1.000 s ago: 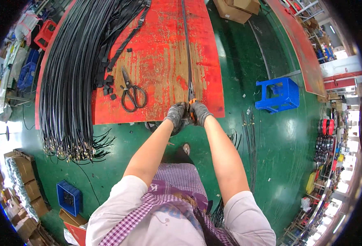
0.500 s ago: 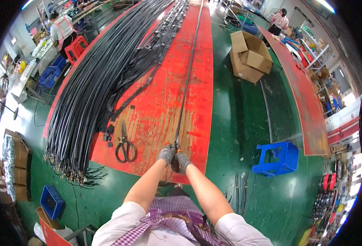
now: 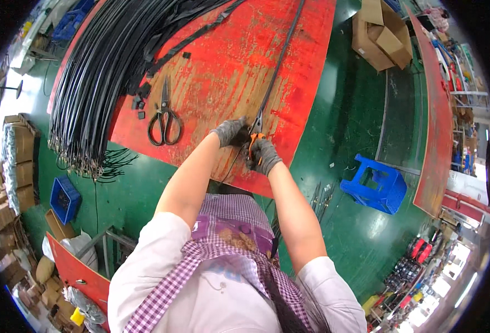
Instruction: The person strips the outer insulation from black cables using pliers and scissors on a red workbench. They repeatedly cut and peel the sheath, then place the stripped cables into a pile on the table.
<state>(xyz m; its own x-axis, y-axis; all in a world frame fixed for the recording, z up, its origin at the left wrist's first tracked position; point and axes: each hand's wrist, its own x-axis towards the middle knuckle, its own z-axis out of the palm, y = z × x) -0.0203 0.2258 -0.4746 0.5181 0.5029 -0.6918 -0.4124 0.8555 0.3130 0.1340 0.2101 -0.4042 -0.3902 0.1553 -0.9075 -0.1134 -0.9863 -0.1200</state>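
Observation:
A long thin black strap [image 3: 281, 61] runs down the middle of a worn red worktable [image 3: 223, 77] toward me. My left hand [image 3: 229, 131], in a grey glove, grips the near end of the strap. My right hand [image 3: 263, 156], also gloved, holds orange-handled scissors [image 3: 254, 136] whose blades sit at the strap just beside my left hand. A thick bundle of black straps [image 3: 98, 83] lies along the table's left side.
Black scissors [image 3: 163, 119] lie on the table left of my hands, with small black offcuts [image 3: 139, 102] nearby. A blue plastic stool [image 3: 374, 183] stands on the green floor at right. Cardboard boxes [image 3: 379, 33] sit at upper right, a blue crate [image 3: 64, 198] at lower left.
The view has shifted and come closer to the table. My hands stay at the strap's near end; the orange-handled scissors now show in my right hand against the strap.

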